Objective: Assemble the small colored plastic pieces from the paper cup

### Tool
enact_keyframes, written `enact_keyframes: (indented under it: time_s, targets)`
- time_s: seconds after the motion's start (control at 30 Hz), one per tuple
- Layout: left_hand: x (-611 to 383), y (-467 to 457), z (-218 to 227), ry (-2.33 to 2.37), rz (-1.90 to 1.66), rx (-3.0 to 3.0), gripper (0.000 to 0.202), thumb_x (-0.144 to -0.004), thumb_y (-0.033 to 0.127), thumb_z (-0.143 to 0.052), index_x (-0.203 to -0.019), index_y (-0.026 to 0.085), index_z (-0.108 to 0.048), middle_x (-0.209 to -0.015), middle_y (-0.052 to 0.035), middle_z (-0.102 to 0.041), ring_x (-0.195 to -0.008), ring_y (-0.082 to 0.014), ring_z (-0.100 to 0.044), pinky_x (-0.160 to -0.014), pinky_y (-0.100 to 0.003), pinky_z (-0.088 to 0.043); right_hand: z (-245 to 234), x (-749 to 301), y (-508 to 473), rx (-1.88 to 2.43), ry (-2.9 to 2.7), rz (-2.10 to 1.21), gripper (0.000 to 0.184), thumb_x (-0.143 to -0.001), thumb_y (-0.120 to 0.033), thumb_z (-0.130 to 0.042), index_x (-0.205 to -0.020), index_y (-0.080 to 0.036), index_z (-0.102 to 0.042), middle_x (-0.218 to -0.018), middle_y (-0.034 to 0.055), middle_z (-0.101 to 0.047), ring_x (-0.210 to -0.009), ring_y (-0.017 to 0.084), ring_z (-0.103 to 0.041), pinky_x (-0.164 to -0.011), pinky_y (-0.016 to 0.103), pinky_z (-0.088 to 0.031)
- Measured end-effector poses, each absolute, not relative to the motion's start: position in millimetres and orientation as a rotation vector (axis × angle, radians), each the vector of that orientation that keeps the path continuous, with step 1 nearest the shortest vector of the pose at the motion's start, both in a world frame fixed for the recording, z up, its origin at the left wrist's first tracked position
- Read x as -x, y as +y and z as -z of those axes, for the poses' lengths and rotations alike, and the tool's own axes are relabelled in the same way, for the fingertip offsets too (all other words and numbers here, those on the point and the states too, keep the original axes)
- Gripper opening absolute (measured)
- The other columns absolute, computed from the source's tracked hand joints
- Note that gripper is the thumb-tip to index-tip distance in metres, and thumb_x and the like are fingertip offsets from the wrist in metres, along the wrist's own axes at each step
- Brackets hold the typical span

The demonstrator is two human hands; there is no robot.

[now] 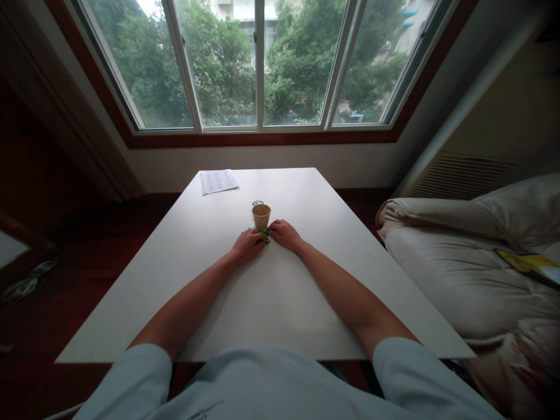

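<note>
Small pieces [264,233]: a little cluster, green with some darker bits, on the white table [280,309] right between the two hands. Too tiny from up here to say what they actually are.
Paper cup [261,217]: upright, mouth up, just past the pieces, hands on the near side of it. Can't see inside from this angle.
Cup trouble: looks light, so my guess is a knuckle swinging forward could knock it over.
Pieces trouble: things that small probably scatter or slip if fingers sweep too fast or pinch off-centre. With both hands in one tight spot, they could easily bump each other too.
Thin dark loop [258,203]: behind the cup, might snag if the cup gets shoved back. Just a hunch.
Left hand [248,244]: low at the tabletop, back of the hand up, fingers curled in toward the pieces. Can't tell if it's pinching one.
Right hand [284,233]: coming in from the other side, wrist bent inward, fingertips down by the pieces. Grip's unclear here as well, the fingers are bunched too close.
Forearms [345,286]: both stretched well forward, angling in to make a V over the table.
</note>
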State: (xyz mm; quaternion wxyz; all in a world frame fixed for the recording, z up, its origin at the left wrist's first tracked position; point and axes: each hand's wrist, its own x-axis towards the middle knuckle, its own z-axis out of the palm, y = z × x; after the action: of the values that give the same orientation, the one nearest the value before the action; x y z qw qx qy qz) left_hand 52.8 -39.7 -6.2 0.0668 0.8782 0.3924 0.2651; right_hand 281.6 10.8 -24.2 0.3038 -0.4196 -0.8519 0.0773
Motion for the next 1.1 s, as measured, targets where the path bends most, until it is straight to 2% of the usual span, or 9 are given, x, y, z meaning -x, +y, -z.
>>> enact_keyframes:
  time_s: [1.1]
  targets:
    - [-52.5, -38.9, 6.7, 1.199, -0.777, -2.644, 0.016, -0.091, 0.024, -0.06, -0.095, 0.025, -0.076, -0.107, -0.0055, -0.074, -0.097, -0.0229, -0.066, -0.089, -0.036, -0.052, 26.6, -281.2, 13.1, 1.119, -2.263, -0.215, 0.016, -0.093, -0.022, -0.068, -0.103, -0.024, -0.08, -0.109, 0.0065, -0.074, -0.107, 0.022, -0.065, -0.098, 0.034, -0.05]
